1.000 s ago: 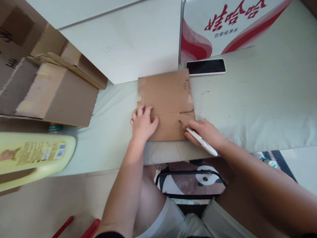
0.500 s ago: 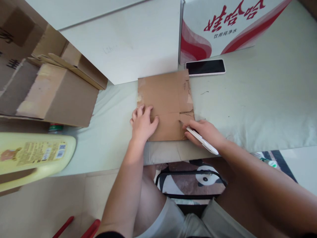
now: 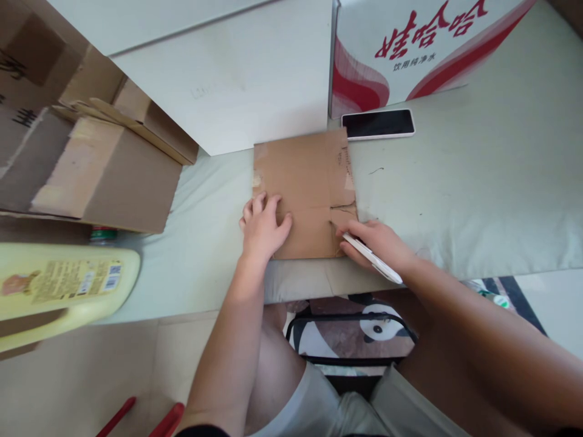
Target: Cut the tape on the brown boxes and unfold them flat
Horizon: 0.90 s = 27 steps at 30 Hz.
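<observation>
A flat piece of brown cardboard [image 3: 298,173] lies on the pale green cloth in front of me. My left hand [image 3: 263,227] rests on its lower left part, fingers spread and bent over the left edge. In my right hand [image 3: 371,240] is a white utility knife [image 3: 374,261], its handle slanting back toward my wrist. The knife's tip points at the cardboard's lower right part, just below a dark cut line; whether the blade touches the surface I cannot tell. Part of the handle is hidden by my fingers.
A phone [image 3: 378,124] lies behind the cardboard's right corner, before a red and white carton [image 3: 410,67]. A large white box [image 3: 255,91] stands at the back. Left are brown cartons [image 3: 132,176] and a yellow jug [image 3: 91,279]. The table's front edge is near my knees.
</observation>
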Tool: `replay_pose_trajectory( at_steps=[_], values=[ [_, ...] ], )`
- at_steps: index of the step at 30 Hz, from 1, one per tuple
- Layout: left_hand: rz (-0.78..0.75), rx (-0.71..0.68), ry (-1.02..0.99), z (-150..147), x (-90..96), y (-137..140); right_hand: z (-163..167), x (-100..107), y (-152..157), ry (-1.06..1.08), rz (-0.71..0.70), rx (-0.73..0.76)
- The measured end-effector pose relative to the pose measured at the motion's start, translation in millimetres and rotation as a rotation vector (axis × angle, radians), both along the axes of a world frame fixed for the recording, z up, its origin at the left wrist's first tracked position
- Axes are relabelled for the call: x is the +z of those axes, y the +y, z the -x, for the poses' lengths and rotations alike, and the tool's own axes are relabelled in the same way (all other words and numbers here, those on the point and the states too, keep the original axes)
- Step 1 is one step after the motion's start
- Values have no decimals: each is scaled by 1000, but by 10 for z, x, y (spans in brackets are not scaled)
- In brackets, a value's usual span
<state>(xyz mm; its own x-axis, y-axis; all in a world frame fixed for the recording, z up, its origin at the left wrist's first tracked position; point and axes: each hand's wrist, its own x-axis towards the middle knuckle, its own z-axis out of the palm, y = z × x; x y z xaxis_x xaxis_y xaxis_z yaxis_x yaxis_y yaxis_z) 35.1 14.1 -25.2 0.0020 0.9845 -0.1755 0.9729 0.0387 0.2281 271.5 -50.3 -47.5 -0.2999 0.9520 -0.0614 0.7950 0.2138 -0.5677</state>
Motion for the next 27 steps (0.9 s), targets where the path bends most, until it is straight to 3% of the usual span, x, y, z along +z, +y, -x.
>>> replay_pose_trajectory(
  at_steps=[27],
  values=[
    [10,8,-12,-12,18,-4,-12,-8,5,29,-3,-14]
  ],
)
